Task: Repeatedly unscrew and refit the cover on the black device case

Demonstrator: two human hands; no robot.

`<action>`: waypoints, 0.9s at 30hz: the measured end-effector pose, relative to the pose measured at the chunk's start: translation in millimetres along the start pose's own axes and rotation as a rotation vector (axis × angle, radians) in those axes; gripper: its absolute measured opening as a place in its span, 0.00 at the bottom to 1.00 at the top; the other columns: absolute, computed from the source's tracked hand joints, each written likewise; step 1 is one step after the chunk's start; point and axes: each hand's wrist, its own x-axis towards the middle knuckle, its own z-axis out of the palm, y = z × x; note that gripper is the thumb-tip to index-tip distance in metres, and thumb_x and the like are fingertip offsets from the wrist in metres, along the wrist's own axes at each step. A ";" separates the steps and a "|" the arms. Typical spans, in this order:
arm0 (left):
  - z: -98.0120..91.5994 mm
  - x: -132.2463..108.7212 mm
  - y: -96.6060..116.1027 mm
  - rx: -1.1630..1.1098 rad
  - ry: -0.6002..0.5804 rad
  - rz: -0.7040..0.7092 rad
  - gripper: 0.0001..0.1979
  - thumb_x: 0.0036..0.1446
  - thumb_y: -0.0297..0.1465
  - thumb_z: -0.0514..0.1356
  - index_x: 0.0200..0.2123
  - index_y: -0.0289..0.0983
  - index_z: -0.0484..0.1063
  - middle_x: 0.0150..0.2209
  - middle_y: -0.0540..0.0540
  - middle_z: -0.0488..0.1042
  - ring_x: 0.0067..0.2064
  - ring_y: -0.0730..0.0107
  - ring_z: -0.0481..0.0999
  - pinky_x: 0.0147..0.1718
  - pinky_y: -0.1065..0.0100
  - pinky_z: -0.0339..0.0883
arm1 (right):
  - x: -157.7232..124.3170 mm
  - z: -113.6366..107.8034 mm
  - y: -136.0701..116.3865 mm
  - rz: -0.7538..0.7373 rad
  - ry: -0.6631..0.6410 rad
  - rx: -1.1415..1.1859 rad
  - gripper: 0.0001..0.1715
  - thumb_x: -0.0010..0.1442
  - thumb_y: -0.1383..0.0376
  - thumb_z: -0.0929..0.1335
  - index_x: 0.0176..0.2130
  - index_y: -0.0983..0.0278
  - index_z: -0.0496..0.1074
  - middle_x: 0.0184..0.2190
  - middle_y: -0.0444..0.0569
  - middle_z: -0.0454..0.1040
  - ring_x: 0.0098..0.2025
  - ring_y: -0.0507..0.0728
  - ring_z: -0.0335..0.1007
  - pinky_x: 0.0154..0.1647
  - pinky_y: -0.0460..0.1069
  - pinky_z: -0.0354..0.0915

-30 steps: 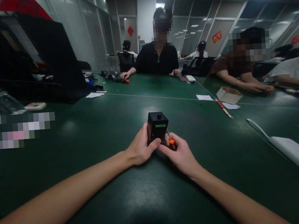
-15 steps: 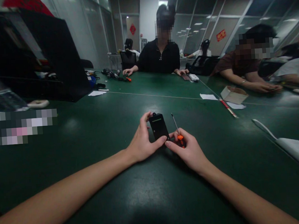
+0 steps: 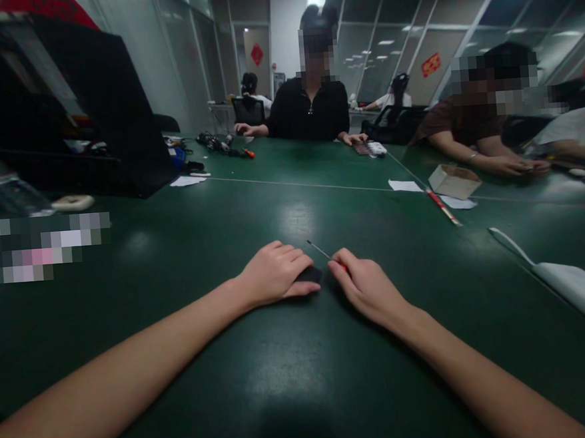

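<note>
Low over the green table, my left hand is wrapped over a small flat black box. Most of the box is hidden under the fingers; one dark end shows between thumb and forefinger. To its right, my right hand grips a screwdriver by its orange handle, which the fingers largely cover. The thin metal shaft points up and left, past the far side of the box. Its tip is apart from the box and touches nothing that I can see.
A person in black sits across the table; another person leans on it at the right. An open box, white paper and a red-and-white stick lie right of centre. A white pouch is nearer. A black panel stands left.
My left hand has turned over and lowered the black box, covering its face. My right hand has come off the box, and the screwdriver has tilted from nearly upright to the left.
</note>
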 end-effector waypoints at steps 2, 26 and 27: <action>1.8 -1.3 -3.1 0.028 -0.011 -0.036 0.28 0.64 0.52 0.46 0.40 0.34 0.73 0.35 0.42 0.77 0.38 0.60 0.76 0.37 0.62 0.62 | 1.4 -4.9 6.3 -0.066 0.012 -0.124 0.13 0.70 0.62 0.57 0.46 0.64 0.66 0.32 0.48 0.74 0.30 0.56 0.70 0.32 0.49 0.61; 2.8 -3.7 -10.9 0.000 -0.024 -0.123 0.23 0.64 0.48 0.49 0.40 0.37 0.73 0.36 0.44 0.78 0.38 0.59 0.76 0.40 0.61 0.62 | 7.1 -34.2 36.4 -0.615 0.010 -0.604 0.24 0.62 0.74 0.61 0.54 0.63 0.72 0.41 0.57 0.75 0.41 0.61 0.67 0.43 0.55 0.59; 2.6 -3.8 -11.0 -0.002 -0.026 -0.126 0.24 0.64 0.49 0.48 0.40 0.37 0.73 0.36 0.44 0.78 0.38 0.59 0.76 0.40 0.61 0.62 | 7.2 -34.3 36.8 -0.612 0.003 -0.593 0.24 0.62 0.74 0.61 0.55 0.63 0.72 0.41 0.57 0.75 0.41 0.61 0.67 0.43 0.55 0.59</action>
